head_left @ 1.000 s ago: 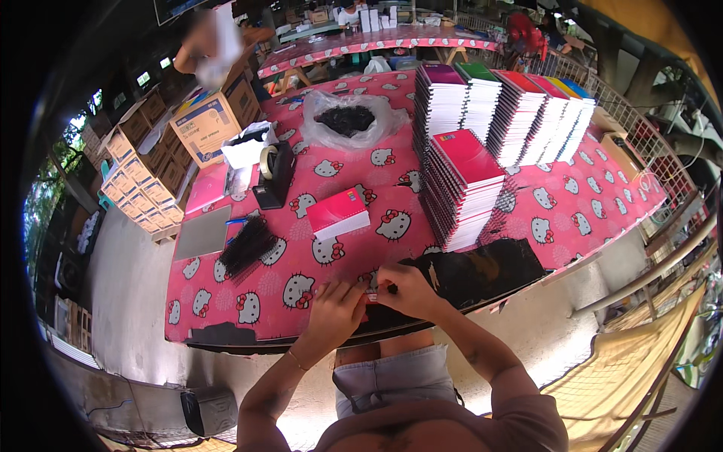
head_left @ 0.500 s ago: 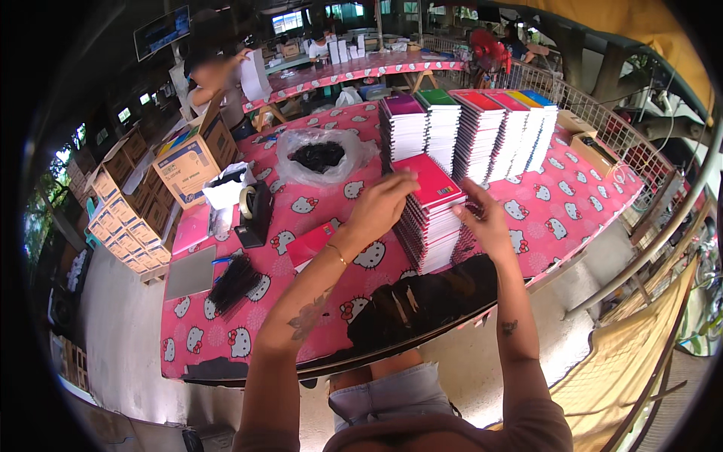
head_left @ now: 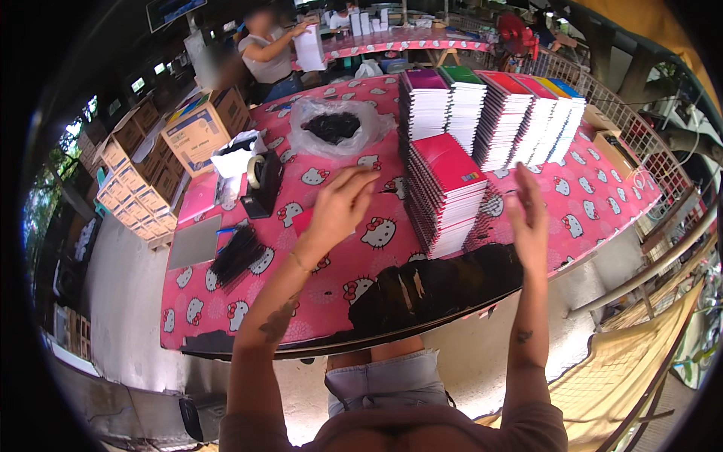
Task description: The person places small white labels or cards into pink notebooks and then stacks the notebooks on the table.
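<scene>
My left hand (head_left: 340, 207) is raised above the pink patterned tablecloth (head_left: 226, 301), fingers spread, holding nothing, just left of a stack of notebooks with a red cover on top (head_left: 446, 192). On the other side of that stack, my right hand (head_left: 529, 220) hovers open and empty. Neither hand touches the stack. A partly hidden pink notebook (head_left: 303, 221) lies under my left wrist. Black material (head_left: 437, 286) lies along the table's near edge.
Taller notebook stacks with coloured covers (head_left: 497, 113) stand behind. A clear bag of black items (head_left: 334, 126), a tape dispenser (head_left: 260, 181), a black bundle (head_left: 237, 255) and cardboard boxes (head_left: 197, 132) lie to the left. Another person (head_left: 271, 53) holds white paper at the far table.
My hands left the black material at the near edge, reached up to the red-topped stack, and have now drawn back slightly, both open and off it.
</scene>
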Demonstrator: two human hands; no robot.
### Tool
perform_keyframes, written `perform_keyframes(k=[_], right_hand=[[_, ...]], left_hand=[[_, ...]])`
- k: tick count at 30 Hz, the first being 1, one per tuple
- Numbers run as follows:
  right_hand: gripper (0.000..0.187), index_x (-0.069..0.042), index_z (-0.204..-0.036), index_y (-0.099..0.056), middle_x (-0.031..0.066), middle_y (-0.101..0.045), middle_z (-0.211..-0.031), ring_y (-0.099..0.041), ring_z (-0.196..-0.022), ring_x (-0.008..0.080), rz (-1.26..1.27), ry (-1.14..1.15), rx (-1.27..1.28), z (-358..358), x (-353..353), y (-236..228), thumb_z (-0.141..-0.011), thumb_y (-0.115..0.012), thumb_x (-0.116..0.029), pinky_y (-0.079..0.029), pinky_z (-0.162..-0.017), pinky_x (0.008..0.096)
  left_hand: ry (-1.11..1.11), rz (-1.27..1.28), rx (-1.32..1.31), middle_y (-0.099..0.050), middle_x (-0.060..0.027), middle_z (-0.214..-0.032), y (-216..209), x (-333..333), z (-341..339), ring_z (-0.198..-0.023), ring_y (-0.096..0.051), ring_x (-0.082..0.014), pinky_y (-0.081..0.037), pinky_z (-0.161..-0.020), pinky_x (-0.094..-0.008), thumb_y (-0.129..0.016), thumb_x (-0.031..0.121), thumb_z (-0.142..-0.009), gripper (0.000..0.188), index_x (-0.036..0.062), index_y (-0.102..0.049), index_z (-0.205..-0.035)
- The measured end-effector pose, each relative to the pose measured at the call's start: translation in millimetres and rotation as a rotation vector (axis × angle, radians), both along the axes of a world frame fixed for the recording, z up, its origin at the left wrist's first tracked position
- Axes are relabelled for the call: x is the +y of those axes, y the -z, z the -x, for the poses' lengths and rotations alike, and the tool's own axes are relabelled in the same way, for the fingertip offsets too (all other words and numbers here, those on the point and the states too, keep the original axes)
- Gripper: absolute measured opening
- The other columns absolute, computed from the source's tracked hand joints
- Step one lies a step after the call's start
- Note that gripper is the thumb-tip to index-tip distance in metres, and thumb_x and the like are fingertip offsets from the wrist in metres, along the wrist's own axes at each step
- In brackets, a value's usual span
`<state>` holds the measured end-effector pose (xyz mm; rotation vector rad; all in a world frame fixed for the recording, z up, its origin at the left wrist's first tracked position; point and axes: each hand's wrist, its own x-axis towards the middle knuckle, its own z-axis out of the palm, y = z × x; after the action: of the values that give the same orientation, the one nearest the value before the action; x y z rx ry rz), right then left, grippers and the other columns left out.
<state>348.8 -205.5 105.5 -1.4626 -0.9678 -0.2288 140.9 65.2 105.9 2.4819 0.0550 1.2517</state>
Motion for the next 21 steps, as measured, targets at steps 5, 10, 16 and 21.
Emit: perform_keyframes(k=[5,10,16,21], right_hand=[[0.035,0.001,-0.128,-0.058,0.0177,-0.061,-0.130,-0.057,-0.121,0.0259,-0.240,0.066,-0.086,47,-32,-5,-0.097,-0.060,-0.014,-0.041,-0.106,0.0386],[0.028,0.002,-0.113,-0.065,0.0178,-0.066,-0.116,-0.064,-0.107,0.0301,-0.048,-0.363,-0.189,111,15,13,-0.086,-0.067,0.000,-0.048,-0.097,0.0383],[0.051,-0.003,-0.124,-0.058,0.0161,-0.067,-0.113,-0.066,-0.106,0.0282,0.192,-0.473,0.143,151,80,111,-0.080,-0.082,-0.008,-0.051,-0.091,0.0354],[0.041,-0.004,-0.111,-0.058,0.0109,-0.071,-0.094,-0.071,-0.086,0.0183,0.322,-0.462,0.296,163,78,139,-0.080,-0.084,-0.011,-0.055,-0.076,0.0293]], left_hand=[[-0.362,-0.201,0.342,-0.068,-0.0129,-0.101,102,53,103,-0.088,-0.066,-0.0340,-0.056,-0.075,-0.0416,-0.066,0.006,-0.087,0.020,0.0032,-0.069,-0.107],[-0.395,-0.186,0.250,-0.068,-0.0124,-0.095,97,41,118,-0.083,-0.066,-0.0345,-0.055,-0.071,-0.0446,-0.066,0.005,-0.086,0.020,0.0035,-0.069,-0.106],[-0.121,-0.126,0.283,-0.067,-0.0120,-0.092,88,-54,116,-0.085,-0.064,-0.0324,-0.053,-0.075,-0.0463,-0.069,0.006,-0.083,0.021,0.0044,-0.070,-0.105],[-0.443,0.035,0.168,-0.068,-0.0144,-0.103,100,-13,176,-0.096,-0.063,-0.0346,-0.049,-0.090,-0.0476,-0.070,0.017,-0.090,0.029,0.0024,-0.069,-0.114]])
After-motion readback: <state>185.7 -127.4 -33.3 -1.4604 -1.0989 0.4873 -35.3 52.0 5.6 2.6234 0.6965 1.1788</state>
